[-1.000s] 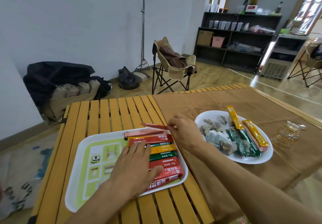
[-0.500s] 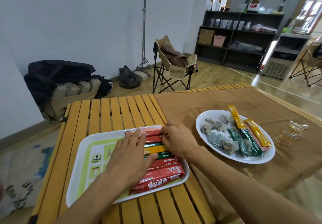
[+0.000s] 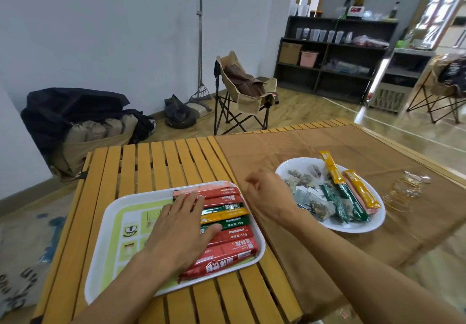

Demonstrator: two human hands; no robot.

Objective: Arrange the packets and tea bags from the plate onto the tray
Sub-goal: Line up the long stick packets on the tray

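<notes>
Red packets (image 3: 227, 248) under the flat left hand (image 3: 181, 230) may slide; the empty, loosely curled right hand (image 3: 267, 192) could knock the plate (image 3: 353, 228).

The tabletop (image 3: 156, 167) at centre frame is slatted wood with a smooth satin finish; a matt brown cloth (image 3: 290, 147) covers its right side. The tray (image 3: 106, 243) looks like smooth white plastic, the packets (image 3: 227, 223) glossy foil, the plate (image 3: 353, 228) glossy white.
</notes>
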